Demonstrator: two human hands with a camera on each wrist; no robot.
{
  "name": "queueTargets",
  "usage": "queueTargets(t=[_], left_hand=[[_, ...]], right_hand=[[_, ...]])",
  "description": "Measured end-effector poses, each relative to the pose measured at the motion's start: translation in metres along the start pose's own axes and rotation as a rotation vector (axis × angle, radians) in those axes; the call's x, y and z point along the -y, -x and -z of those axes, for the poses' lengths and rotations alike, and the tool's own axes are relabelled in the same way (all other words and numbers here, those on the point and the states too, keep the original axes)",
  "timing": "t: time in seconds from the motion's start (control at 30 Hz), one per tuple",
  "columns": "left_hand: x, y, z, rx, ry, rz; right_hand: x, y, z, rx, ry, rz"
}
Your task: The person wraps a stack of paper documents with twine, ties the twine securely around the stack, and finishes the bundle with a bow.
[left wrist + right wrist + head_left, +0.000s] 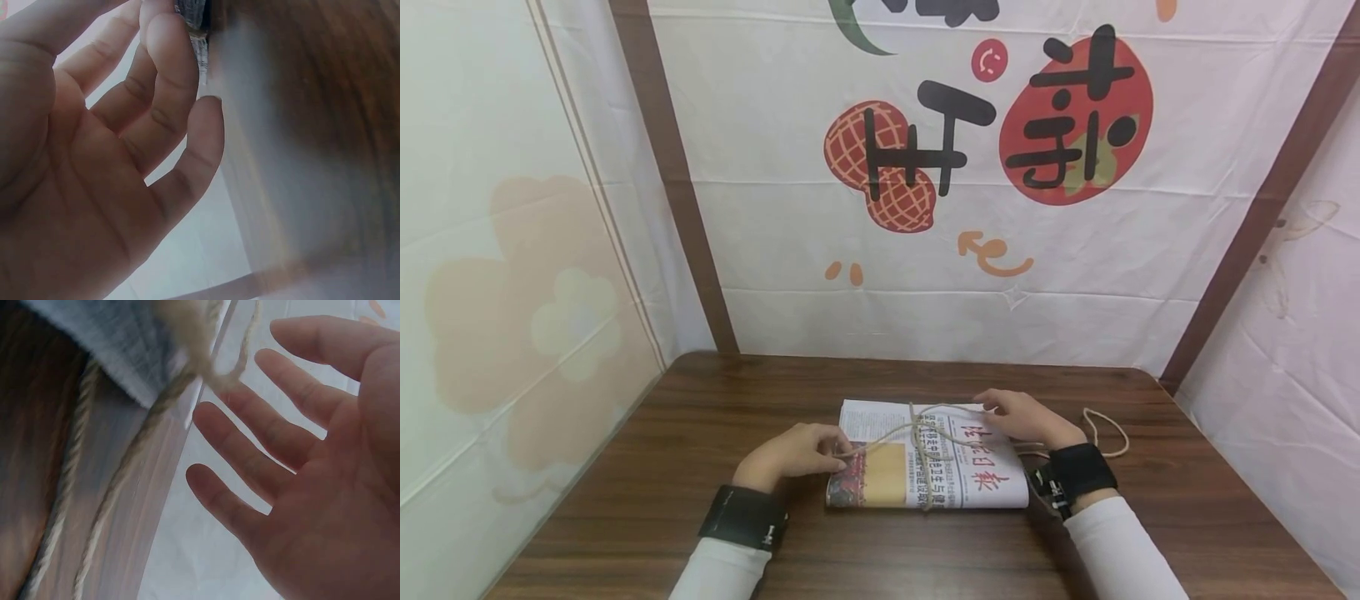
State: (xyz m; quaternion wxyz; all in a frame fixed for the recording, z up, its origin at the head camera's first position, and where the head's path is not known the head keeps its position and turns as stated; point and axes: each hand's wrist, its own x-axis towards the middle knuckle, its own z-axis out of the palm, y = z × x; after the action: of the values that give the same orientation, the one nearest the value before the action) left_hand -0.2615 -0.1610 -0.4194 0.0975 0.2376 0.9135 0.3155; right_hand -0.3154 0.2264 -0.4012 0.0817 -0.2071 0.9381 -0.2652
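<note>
Pinching twine (140,431) in our left hand (805,450): thumb and fingertips meet on a strand at the left side of the folded newspaper (940,479). The left wrist view shows those fingers curled, but the pinch point is cut off at the top edge, so we go by the head view.

Our right hand (1026,417) isn't gripping. Fingers straight and spread at the newspaper's far right corner, one strand at the middle fingertip; we can't tell if that's contact or just overlap.

Newspaper lies flat on the wood-grain table (850,558), between both hands, red masthead characters toward the right, color photo toward the left. One length of twine crosses it near the middle, front to back; from about there, loose strands fan out to each hand. A slack loop lies on the table beyond the right wrist.

We've got a black band on each wrist, white sleeves (1123,550) below. Behind the table: white curtain (925,321) with peanut and tomato prints and brown stripes. Pale flower print on the left-hand curtain (572,325).
</note>
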Motion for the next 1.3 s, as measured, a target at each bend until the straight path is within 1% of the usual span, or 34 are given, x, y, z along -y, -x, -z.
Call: queueTargets(t=[0.2, 0.3, 0.4, 0.53, 0.6, 0.7, 0.8, 0.9, 0.97, 1.1, 1.2, 1.3], left_hand=[[-0.008, -0.002, -0.001, -0.044, -0.031, -0.065], [-0.012, -0.003, -0.002, -0.044, -0.034, -0.095], [-0.017, -0.005, -0.004, -0.042, -0.041, -0.108], [-0.022, -0.007, -0.007, -0.049, -0.066, -0.127], [-0.025, -0.008, -0.008, -0.053, -0.075, -0.148], [-0.034, -0.010, -0.010, -0.047, -0.072, -0.174], [-0.046, -0.014, -0.013, -0.044, -0.057, -0.191], [-0.060, -0.021, -0.017, -0.041, -0.071, -0.185], [-0.067, -0.026, -0.021, -0.047, -0.110, -0.169], [-0.081, -0.036, -0.025, -0.057, -0.182, -0.122], [-0.092, -0.046, -0.028, -0.061, -0.224, -0.097], [-0.103, -0.056, -0.032, -0.073, -0.288, -0.064]], right_hand=[[-0.012, 0.015, -0.002, -0.043, -0.003, -0.009], [-0.015, 0.023, -0.002, -0.051, 0.000, -0.023], [-0.017, 0.028, -0.002, -0.060, -0.010, -0.040], [-0.022, 0.035, -0.003, -0.067, -0.006, -0.033], [-0.024, 0.038, -0.003, -0.070, 0.003, -0.036], [-0.026, 0.043, -0.002, -0.078, 0.008, -0.044], [-0.027, 0.049, 0.002, -0.083, -0.013, -0.055], [-0.029, 0.055, 0.007, -0.081, -0.022, -0.044], [-0.030, 0.058, 0.011, -0.087, -0.014, -0.037], [-0.033, 0.063, 0.016, -0.099, 0.036, -0.015], [-0.035, 0.066, 0.018, -0.100, 0.056, -0.020], [-0.039, 0.069, 0.020, -0.096, 0.061, -0.023]])
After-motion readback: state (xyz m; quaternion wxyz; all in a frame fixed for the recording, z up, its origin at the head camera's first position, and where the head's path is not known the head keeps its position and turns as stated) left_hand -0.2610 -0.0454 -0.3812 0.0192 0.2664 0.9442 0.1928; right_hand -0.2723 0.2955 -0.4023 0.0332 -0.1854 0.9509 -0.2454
